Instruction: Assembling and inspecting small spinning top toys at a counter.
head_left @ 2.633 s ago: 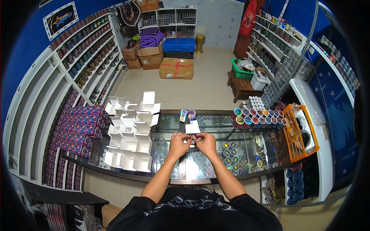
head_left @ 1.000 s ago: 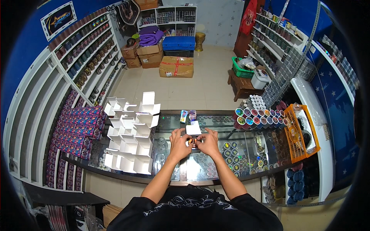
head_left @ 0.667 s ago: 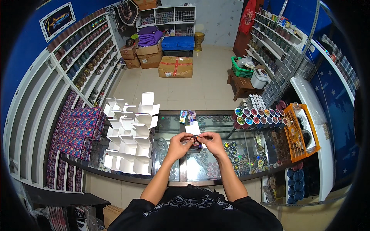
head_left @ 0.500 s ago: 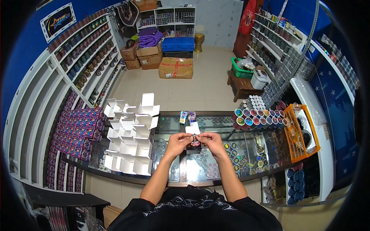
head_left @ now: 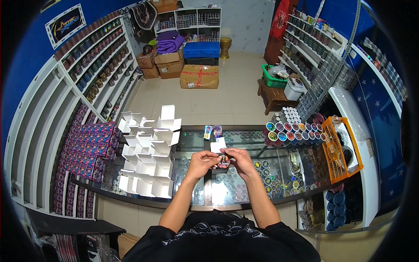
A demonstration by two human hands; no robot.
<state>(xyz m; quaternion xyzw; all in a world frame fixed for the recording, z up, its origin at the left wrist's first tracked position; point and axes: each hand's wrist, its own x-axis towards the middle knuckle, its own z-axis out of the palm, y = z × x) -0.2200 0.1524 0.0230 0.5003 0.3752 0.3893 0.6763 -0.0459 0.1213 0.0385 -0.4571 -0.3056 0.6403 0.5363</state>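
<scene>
A round black label (head_left: 224, 162) with a picture and light print faces up between my hands; I cannot tell whether it is a loose sticker or a lid. My left hand (head_left: 202, 164) pinches at its left edge. My right hand (head_left: 240, 161) has its thumb and fingers closed at its upper right edge. Just beneath sits a small dark box (head_left: 219, 171) on the glass counter, mostly hidden by the label and fingers. A white card or flap (head_left: 217, 145) rises behind the fingertips. Beyond it lie two small colourful packets (head_left: 208, 132).
Open white boxes (head_left: 148, 168) crowd the counter's left, next to stacked purple patterned boxes (head_left: 89, 144). At right stand rows of round jars (head_left: 290, 136) and an orange crate (head_left: 342, 150). Round tins show through the glass counter top (head_left: 192, 192).
The round label has turned to face up and shifted slightly right and down. My right fingers moved up along its edge. The white card behind now tilts and shows less.
</scene>
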